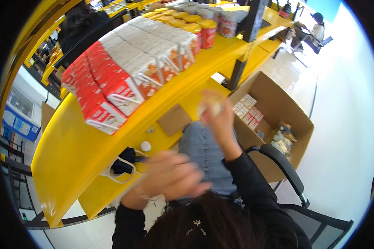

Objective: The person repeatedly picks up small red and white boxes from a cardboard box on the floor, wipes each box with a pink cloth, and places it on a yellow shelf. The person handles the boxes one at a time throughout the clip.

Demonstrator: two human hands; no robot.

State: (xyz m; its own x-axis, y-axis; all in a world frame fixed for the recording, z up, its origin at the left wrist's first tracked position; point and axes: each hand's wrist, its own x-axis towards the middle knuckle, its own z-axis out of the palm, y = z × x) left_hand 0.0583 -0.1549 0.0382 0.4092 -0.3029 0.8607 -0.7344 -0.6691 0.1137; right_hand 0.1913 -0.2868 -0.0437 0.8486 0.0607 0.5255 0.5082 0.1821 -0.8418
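My right hand [219, 116], blurred, is raised above my jeans-clad leg and closed around a pale, round object [214, 106] too blurred to name. Lower and to the left, my left hand [176, 177] is also blurred, its fingers partly bent; whether it holds anything cannot be told. A white round lid-like thing [146, 146] lies on the lower yellow shelf, beyond that hand. Near it are a small clear object [150, 129] and a flat piece of cardboard [175, 119]. On the upper shelf stand rows of red drink cartons [96, 74] and white-topped cartons [143, 40] with straws.
Cans with yellow lids [207, 32] and white-topped cans [228, 25] stand behind the cartons. A cardboard box [294, 109] at right holds small cartons and wrapped packs. A rope-handled bag [124, 168], a black chair armrest [282, 168] and a dark shelf post [237, 73] are close by. Other people sit farther off.
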